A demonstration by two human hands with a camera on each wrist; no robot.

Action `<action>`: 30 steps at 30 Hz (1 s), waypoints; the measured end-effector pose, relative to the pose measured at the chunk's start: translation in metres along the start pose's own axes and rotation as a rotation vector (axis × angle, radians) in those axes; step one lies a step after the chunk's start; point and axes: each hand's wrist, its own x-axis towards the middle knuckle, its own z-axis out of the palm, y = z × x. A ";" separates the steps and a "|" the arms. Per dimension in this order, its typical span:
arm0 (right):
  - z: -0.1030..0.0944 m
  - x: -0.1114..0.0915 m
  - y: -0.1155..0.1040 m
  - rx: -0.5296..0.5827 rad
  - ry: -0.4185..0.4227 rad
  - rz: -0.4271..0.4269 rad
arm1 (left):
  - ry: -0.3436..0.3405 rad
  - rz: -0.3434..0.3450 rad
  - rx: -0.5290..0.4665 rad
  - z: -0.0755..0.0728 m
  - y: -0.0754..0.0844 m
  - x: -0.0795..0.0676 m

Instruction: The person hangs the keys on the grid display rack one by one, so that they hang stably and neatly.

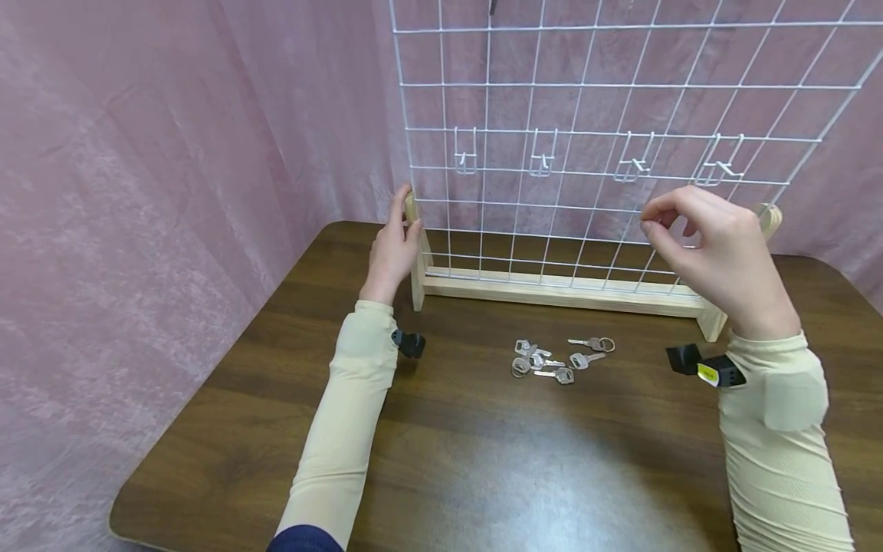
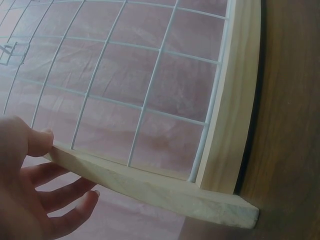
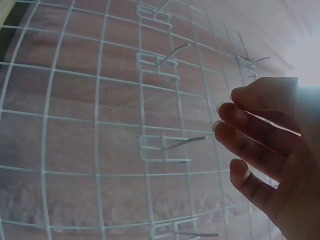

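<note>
A white wire grid panel stands upright in a wooden stand on the brown table. My left hand grips the stand's left wooden post, thumb on one side and fingers on the other. In front of the grid's right part hovers my right hand, fingers bent loosely towards the thumb, with nothing visible between them. Several white wire hooks hang in a row across the grid. One such hook shows left of the right hand's fingertips in the right wrist view.
Several keys, some with rings, lie loose on the table before the stand. Pink cloth hangs behind and to the left. A small dark object shows at the grid's top.
</note>
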 end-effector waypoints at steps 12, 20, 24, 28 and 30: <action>0.011 -0.004 0.004 -0.022 -0.110 -0.053 | 0.008 -0.002 0.006 0.001 -0.001 0.000; 0.021 -0.006 0.000 -0.005 -0.187 -0.088 | -0.001 -0.014 0.014 0.002 0.000 -0.003; 0.027 -0.006 -0.002 -0.020 -0.262 -0.098 | 0.002 -0.012 0.022 0.002 -0.001 -0.001; 0.035 -0.003 -0.003 -0.027 -0.358 -0.137 | -0.004 -0.017 0.012 0.001 -0.001 0.002; 0.040 -0.003 -0.004 -0.031 -0.412 -0.154 | -0.007 -0.018 0.006 0.002 -0.002 0.003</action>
